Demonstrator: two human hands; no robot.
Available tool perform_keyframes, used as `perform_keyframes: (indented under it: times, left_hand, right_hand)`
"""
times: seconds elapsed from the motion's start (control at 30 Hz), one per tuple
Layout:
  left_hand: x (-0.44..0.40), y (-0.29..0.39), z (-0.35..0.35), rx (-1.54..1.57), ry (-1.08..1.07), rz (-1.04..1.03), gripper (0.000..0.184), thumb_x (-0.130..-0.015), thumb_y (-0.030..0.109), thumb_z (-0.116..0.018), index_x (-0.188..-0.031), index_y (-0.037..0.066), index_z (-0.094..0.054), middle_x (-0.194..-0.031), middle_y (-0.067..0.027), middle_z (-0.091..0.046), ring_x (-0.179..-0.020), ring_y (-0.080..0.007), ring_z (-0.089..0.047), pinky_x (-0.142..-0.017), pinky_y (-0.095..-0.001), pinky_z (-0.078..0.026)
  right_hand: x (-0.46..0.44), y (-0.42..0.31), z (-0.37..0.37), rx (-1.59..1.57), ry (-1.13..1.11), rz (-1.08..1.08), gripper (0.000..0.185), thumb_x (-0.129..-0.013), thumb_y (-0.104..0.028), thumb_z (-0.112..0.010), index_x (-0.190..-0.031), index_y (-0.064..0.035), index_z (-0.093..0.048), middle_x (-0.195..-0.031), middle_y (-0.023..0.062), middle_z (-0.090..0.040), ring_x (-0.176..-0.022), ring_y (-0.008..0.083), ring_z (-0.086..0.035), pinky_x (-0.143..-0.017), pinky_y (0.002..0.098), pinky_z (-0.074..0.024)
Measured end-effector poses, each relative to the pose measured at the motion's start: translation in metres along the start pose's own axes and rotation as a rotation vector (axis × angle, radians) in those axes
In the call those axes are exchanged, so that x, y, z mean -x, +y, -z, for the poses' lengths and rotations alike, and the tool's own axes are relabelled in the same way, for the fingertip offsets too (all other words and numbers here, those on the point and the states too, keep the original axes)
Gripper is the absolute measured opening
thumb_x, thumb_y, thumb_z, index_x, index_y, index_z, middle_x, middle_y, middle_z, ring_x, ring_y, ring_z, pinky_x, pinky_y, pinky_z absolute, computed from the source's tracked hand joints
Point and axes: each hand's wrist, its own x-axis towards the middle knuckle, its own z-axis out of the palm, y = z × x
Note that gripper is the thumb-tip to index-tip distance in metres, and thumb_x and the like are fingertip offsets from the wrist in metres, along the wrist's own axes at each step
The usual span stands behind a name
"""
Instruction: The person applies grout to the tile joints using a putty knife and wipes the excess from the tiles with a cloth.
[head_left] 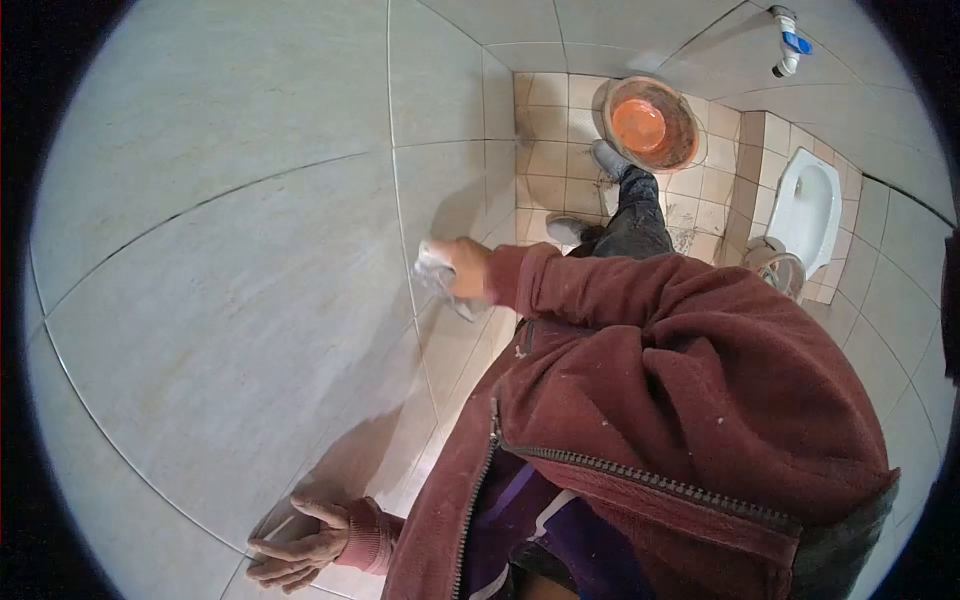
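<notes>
Where the crumpled grey-white cloth (436, 272) lies: bunched inside the grip of the bare right hand (470, 270), one loose fold hanging below the fingers, its edges blurred.
Right-hand grip: fingers curled around the cloth, close to the wall of large, pale, glossy tiles (230, 260) on the left; whether cloth and wall touch, I cannot tell.
Bare left hand (300, 548): near left, fingers spread, beside that same wall.
Beige tiled floor (546, 190): on its far part, a round orange-and-brown tub (640, 124) beside a grey shoe (609, 160).
Far right: a white ceramic squat pan (808, 212).
</notes>
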Motion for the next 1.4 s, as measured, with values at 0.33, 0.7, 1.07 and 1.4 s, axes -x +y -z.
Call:
perform_keyframes:
  times: [0.33, 0.7, 1.07, 1.4]
  left_hand:
    - [0.001, -0.004, 0.003, 0.076, -0.032, -0.021, 0.065, -0.073, 0.064, -0.049, -0.116, 0.015, -0.055, -0.134, -0.0088, -0.037, -0.129, -0.0208, -0.024, -0.106, -0.0361, -0.001]
    - [0.033, 0.093, 0.028, 1.298, -1.013, 0.05, 0.025, -0.082, 0.006, -0.048, -0.105, -0.002, -0.055, -0.109, -0.0195, -0.056, -0.102, -0.0286, -0.053, -0.087, -0.0349, -0.041]
    - [0.104, 0.339, -0.064, 2.125, -1.201, 1.407, 0.052, -0.082, 0.038, -0.054, -0.12, 0.003, -0.042, -0.107, -0.0135, -0.052, -0.092, -0.0257, -0.056, -0.069, -0.0383, -0.05]
    - [0.115, 0.386, -0.113, 2.012, -1.188, 2.16, 0.035, -0.087, 0.026, -0.051, -0.113, 0.003, -0.051, -0.105, -0.0128, -0.058, -0.091, -0.0249, -0.058, -0.076, -0.0382, -0.049]
  right_hand:
    - [-0.053, 0.003, 0.017, 0.203, 0.396, -0.04, 0.029, -0.068, -0.006, -0.057, -0.094, -0.0014, -0.044, -0.083, 0.0216, -0.059, -0.079, 0.0383, -0.058, -0.066, 0.0423, -0.0474]
    - [-0.014, 0.011, 0.027, -0.053, 0.238, -0.225, 0.03, -0.075, -0.015, -0.057, -0.098, -0.0006, -0.047, -0.093, 0.0209, -0.058, -0.089, 0.0342, -0.058, -0.076, 0.0377, -0.0466]
    - [-0.076, -0.009, 0.06, 0.446, 0.395, -0.258, 0.034, -0.075, -0.014, -0.062, -0.099, 0.0035, -0.047, -0.092, 0.0187, -0.058, -0.087, 0.0266, -0.057, -0.077, 0.0347, -0.0448]
    - [-0.079, -0.033, 0.064, 0.476, 0.256, -0.124, 0.035, -0.072, -0.009, -0.059, -0.1, 0.0036, -0.042, -0.087, 0.0232, -0.058, -0.084, 0.0366, -0.058, -0.072, 0.0377, -0.0469]
